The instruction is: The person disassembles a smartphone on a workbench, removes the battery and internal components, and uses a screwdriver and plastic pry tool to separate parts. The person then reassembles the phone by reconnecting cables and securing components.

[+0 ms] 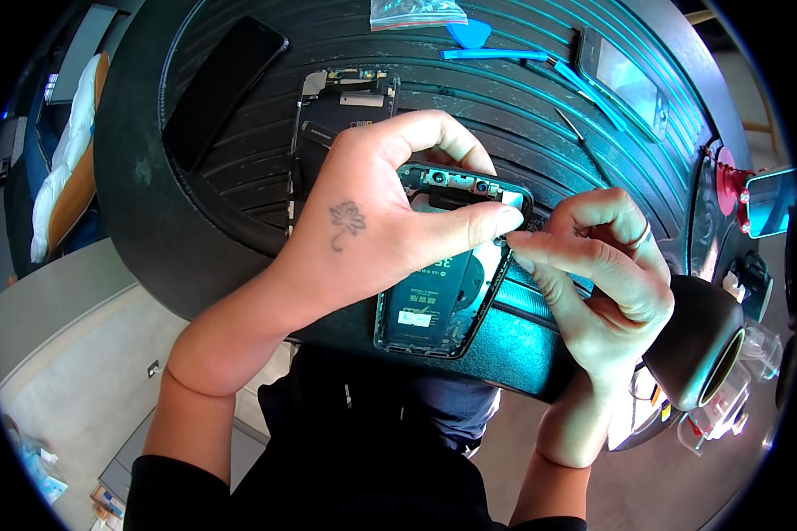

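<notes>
Open phone [484,307] is the landmark: over the near edge of the dark ribbed tabletop [133,168], innards facing up, battery [416,314] showing inside. Left hand [370,190] grips it, thumb pressed along the top right corner, fingers curled behind the top edge. Right hand [613,288] at the open phone's upper right edge, thumb and index tips pinched close together; cannot tell if anything small is between them. Other fingers bent.

Beyond the open phone, to its upper left: phone part with exposed components [344,99], partly hidden by the left hand. Further left of it: black slab [226,93]. Straight beyond the open phone: clear bag [416,12], blue pick [470,34]. Beyond and right of it: blue pry tools [496,55], thin tool [570,126], dark-framed device [622,80]. Right of it, past the right hand: dark rounded pot [698,341].
</notes>
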A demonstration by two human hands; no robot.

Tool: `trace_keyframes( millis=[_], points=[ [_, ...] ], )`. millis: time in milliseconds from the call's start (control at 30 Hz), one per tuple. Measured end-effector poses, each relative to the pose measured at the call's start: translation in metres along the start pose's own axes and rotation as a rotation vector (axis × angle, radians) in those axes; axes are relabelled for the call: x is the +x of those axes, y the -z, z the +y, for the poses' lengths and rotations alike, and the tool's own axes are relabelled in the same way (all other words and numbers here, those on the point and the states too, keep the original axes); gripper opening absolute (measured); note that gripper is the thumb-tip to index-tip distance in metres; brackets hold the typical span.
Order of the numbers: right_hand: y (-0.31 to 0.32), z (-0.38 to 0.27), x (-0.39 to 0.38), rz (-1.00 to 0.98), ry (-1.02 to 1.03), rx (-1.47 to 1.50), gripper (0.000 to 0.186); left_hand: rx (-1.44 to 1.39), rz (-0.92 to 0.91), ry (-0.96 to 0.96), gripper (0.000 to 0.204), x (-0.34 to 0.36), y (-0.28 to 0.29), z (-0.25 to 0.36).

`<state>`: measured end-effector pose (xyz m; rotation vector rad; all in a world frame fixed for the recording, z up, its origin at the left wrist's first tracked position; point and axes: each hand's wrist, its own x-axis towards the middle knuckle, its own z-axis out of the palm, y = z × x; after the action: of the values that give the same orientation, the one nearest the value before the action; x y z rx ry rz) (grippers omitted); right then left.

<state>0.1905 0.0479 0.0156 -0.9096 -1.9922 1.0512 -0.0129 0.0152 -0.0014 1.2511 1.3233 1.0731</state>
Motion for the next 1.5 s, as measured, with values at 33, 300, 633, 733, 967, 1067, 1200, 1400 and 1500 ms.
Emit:
trace_keyframes(
  millis=[33, 300, 633, 733, 967, 1067, 1200, 1400, 1500],
  points=[
    [0.0, 0.0, 0.0, -0.008, 0.004, -0.005, 0.024, -0.003, 0.0, 0.003, 0.021, 0.0, -0.001, 0.0],
    [0.0, -0.004, 0.001, -0.005, -0.027, -0.039, 0.022, 0.041, 0.009, -0.023, 0.021, -0.002, -0.002, -0.001],
    [-0.01, -0.001, -0.001, 0.164, -0.428, 0.285, 0.014, 0.025, 0.011, 0.01, 0.022, -0.002, -0.002, 0.0],
    [-0.015, -0.002, -0.002, 0.158, -0.454, 0.36, 0.015, 0.023, 0.006, 0.006, 0.022, -0.002, -0.002, 0.001],
    [-0.012, -0.004, -0.003, 0.144, -0.506, 0.427, 0.014, -0.009, -0.005, 0.035, 0.022, -0.002, -0.001, 0.002],
    [-0.014, -0.003, -0.003, 0.147, -0.496, 0.438, 0.014, -0.021, 0.019, -0.007, 0.02, -0.003, -0.003, -0.001],
    [-0.015, -0.006, -0.003, 0.152, -0.52, 0.444, 0.013, 0.009, 0.016, -0.063, 0.018, -0.002, -0.004, -0.002],
    [-0.016, -0.003, -0.004, 0.159, -0.499, 0.42, 0.012, 0.059, -0.022, -0.136, 0.016, -0.002, -0.002, -0.004],
    [-0.016, -0.004, -0.005, 0.167, -0.501, 0.422, 0.013, 0.018, -0.011, -0.112, 0.015, -0.003, -0.004, -0.002]
  ],
)
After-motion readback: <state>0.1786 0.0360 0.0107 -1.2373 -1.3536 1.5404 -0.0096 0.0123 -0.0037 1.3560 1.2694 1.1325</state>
